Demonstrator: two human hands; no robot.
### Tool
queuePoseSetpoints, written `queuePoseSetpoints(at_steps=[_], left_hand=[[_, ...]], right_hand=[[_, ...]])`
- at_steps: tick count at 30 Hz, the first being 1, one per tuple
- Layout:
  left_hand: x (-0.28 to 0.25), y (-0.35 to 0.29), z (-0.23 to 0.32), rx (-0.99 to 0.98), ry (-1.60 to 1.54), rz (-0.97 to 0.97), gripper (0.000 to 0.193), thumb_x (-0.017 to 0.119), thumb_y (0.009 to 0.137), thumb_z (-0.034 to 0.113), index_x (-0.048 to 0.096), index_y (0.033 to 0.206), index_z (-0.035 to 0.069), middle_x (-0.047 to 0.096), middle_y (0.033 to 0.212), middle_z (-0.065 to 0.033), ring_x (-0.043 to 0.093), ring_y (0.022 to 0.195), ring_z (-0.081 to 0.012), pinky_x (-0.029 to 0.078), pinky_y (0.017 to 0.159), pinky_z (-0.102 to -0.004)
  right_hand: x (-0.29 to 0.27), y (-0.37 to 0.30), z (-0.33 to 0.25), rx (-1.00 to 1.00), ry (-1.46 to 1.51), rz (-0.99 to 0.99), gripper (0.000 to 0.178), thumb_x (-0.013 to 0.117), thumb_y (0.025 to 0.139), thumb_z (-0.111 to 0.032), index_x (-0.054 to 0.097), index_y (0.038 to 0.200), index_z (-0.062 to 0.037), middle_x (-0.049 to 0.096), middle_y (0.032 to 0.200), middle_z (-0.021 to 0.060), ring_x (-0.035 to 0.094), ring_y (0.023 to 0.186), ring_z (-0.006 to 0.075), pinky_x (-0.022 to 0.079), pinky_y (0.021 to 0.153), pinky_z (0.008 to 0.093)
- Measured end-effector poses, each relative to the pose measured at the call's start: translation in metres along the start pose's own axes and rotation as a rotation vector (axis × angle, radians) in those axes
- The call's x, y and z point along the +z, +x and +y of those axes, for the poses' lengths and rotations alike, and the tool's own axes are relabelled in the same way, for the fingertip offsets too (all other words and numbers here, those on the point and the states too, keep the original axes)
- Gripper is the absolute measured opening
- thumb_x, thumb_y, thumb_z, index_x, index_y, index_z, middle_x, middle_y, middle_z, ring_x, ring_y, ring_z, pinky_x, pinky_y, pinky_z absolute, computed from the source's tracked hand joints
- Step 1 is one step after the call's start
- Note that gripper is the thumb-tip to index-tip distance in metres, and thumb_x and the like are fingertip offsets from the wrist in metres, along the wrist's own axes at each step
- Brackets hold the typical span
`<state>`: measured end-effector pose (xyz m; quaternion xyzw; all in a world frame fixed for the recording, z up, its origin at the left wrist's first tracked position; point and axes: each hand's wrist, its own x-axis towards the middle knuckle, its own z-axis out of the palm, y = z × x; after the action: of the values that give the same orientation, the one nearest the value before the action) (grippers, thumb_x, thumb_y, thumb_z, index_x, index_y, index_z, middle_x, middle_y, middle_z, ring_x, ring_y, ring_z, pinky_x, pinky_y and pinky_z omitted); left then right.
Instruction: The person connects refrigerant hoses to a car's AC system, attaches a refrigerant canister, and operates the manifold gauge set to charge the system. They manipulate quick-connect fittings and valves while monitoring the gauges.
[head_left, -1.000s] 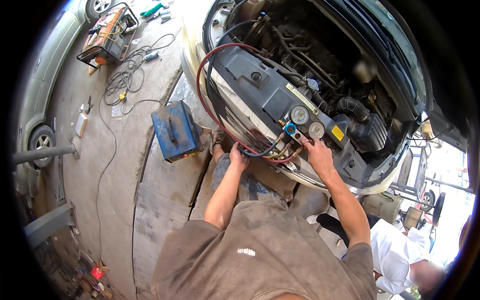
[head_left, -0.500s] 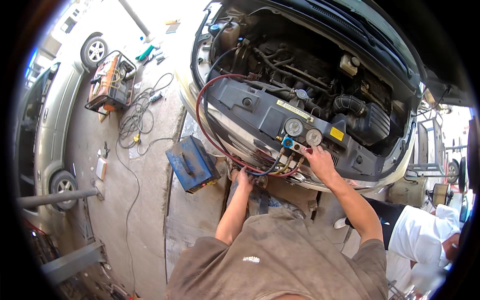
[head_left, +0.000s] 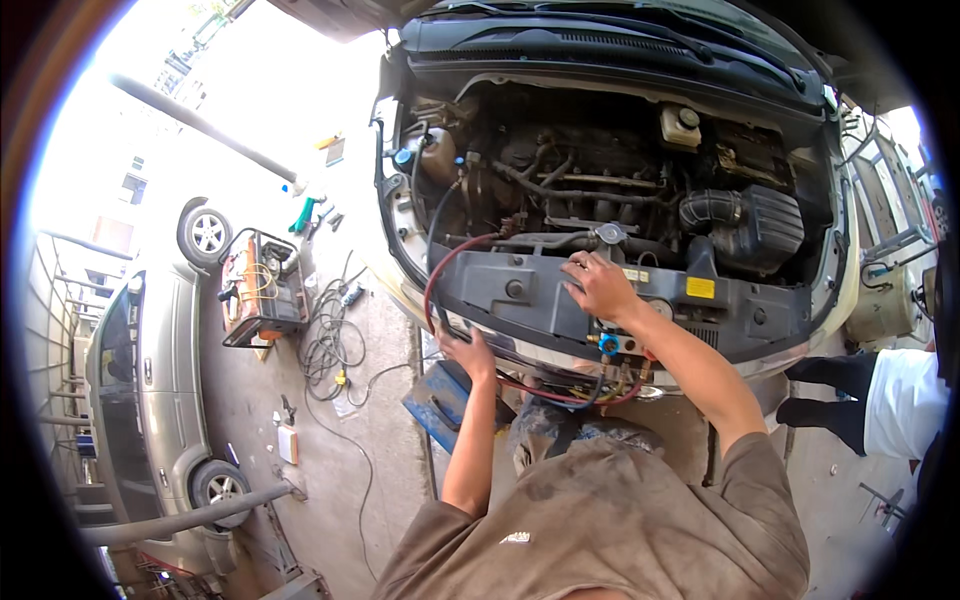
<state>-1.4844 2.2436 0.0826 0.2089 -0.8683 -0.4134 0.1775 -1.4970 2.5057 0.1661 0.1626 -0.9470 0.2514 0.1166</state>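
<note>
My left hand (head_left: 467, 352) is at the car's front edge, its fingers curled around the red hose (head_left: 431, 290) and the dark blue hose (head_left: 437, 215); the exact grip is partly hidden. My right hand (head_left: 603, 288) hovers over the black front panel (head_left: 480, 290), its fingers bent and apart with nothing visible in them. Below that hand, the manifold gauge set (head_left: 627, 345) rests at the bumper, with a blue knob (head_left: 608, 345) and several hoses. My right hand and wrist cover part of its dials.
The open engine bay (head_left: 590, 170) holds a radiator cap (head_left: 610, 234) and air filter box (head_left: 765, 230). Left of my legs stands a blue metal box (head_left: 440, 405). A cable (head_left: 335, 345), an orange-framed machine (head_left: 262, 285) and a parked car (head_left: 165, 360) are farther left. A person (head_left: 905, 400) stands right.
My right hand has left the gauge set's knob and moved up over the front panel. My left hand has shifted left along the hoses. The view has tilted up toward the windscreen.
</note>
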Motion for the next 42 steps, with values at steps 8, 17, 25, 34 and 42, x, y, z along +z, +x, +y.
queuePoseSetpoints(at_steps=[8, 17, 25, 34, 42], left_hand=[[-0.011, 0.056, -0.002, 0.246, 0.244, -0.161, 0.065, 0.062, 0.073, 0.014, 0.033, 0.131, 0.01, 0.022, 0.136, -0.0237, 0.019, 0.125, -0.0434, 0.018, 0.103, -0.0496], [0.021, 0.125, 0.007, 0.556, 0.431, -0.304, 0.045, 0.061, 0.075, 0.024, 0.052, 0.12, 0.019, 0.038, 0.133, -0.0103, 0.036, 0.12, -0.0322, 0.03, 0.092, -0.0505], [0.019, 0.127, 0.007, 0.52, 0.358, -0.321, 0.044, 0.058, 0.069, 0.013, 0.057, 0.112, 0.019, 0.054, 0.119, 0.0035, 0.045, 0.113, -0.026, 0.028, 0.093, -0.0467], [0.012, 0.128, 0.002, 0.505, 0.265, -0.372, 0.037, 0.062, 0.066, 0.011, 0.062, 0.102, 0.021, 0.06, 0.107, 0.0085, 0.046, 0.113, -0.0235, 0.023, 0.095, -0.0432], [0.013, 0.129, -0.001, 0.523, 0.213, -0.371, 0.037, 0.064, 0.066, 0.012, 0.063, 0.101, 0.022, 0.061, 0.104, 0.0093, 0.047, 0.112, -0.0239, 0.023, 0.096, -0.0436]], right_hand=[[0.099, 0.157, 0.042, 0.389, -0.016, -0.387, 0.035, 0.051, 0.084, -0.031, 0.054, 0.108, -0.0063, 0.054, 0.109, 0.0158, 0.053, 0.103, 0.0317, 0.045, 0.085, 0.0409], [0.191, 0.218, 0.088, 0.466, -0.142, -0.825, 0.041, 0.048, 0.084, -0.038, 0.06, 0.1, -0.0024, 0.06, 0.1, 0.0213, 0.056, 0.096, 0.0344, 0.045, 0.084, 0.0424], [0.185, 0.235, 0.089, 0.25, -0.361, -1.009, 0.05, 0.047, 0.077, -0.05, 0.066, 0.085, -0.0043, 0.064, 0.089, 0.0167, 0.06, 0.087, 0.0332, 0.048, 0.078, 0.0409], [0.188, 0.235, 0.081, 0.529, -0.341, -0.967, 0.051, 0.048, 0.076, -0.049, 0.065, 0.094, -0.004, 0.061, 0.098, 0.0191, 0.058, 0.094, 0.0338, 0.047, 0.081, 0.0411], [0.185, 0.251, 0.068, 0.728, -0.354, -1.024, 0.052, 0.048, 0.078, -0.047, 0.061, 0.105, -0.005, 0.058, 0.111, 0.0166, 0.055, 0.104, 0.0303, 0.045, 0.086, 0.039]])
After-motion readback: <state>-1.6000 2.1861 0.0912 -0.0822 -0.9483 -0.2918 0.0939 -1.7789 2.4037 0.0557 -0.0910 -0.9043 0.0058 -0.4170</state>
